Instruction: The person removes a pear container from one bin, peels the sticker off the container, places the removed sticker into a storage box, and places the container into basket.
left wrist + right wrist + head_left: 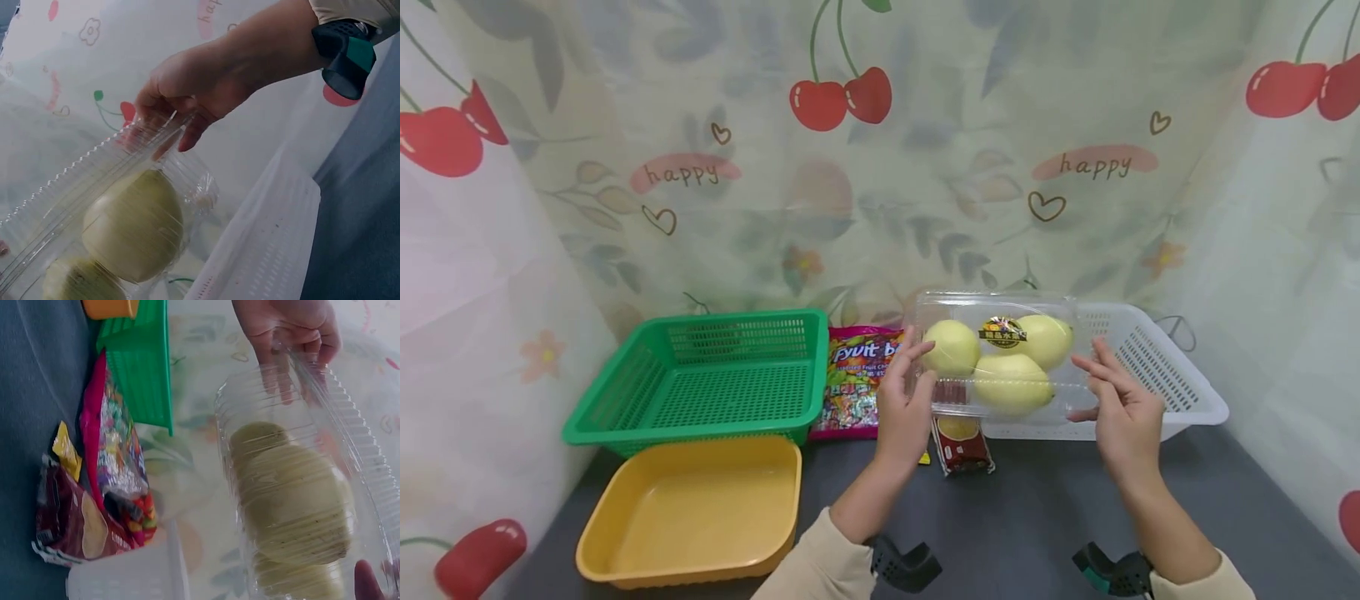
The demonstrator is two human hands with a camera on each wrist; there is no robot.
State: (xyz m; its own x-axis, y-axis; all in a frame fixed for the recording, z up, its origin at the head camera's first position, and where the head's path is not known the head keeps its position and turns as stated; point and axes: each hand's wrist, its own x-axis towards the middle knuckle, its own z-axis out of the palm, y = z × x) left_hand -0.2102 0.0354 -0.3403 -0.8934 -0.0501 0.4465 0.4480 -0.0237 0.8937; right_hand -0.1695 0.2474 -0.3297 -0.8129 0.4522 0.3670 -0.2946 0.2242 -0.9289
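A clear plastic fruit box [1060, 400] is held up in front of me by both hands, lid closed, with a dark and gold sticker on top. Inside lie three pale yellow, pear-like fruits [1013, 383]. My left hand [904, 408] pinches the box's left end between thumb and fingers. At the other end, my right hand [1126, 412] grips it with the thumb low and the fingers along the side. In the left wrist view the right hand [187, 87] holds the ridged edge; the right wrist view shows the left hand [297, 331] on the opposite end.
Behind the box stands a white basket [1187, 392]. A green basket [662, 431] and a yellow tray [692, 508] are at the left. Between the baskets leans a pink candy bag [850, 375]; a maroon snack packet [962, 454] and small yellow packet [67, 450] lie near it.
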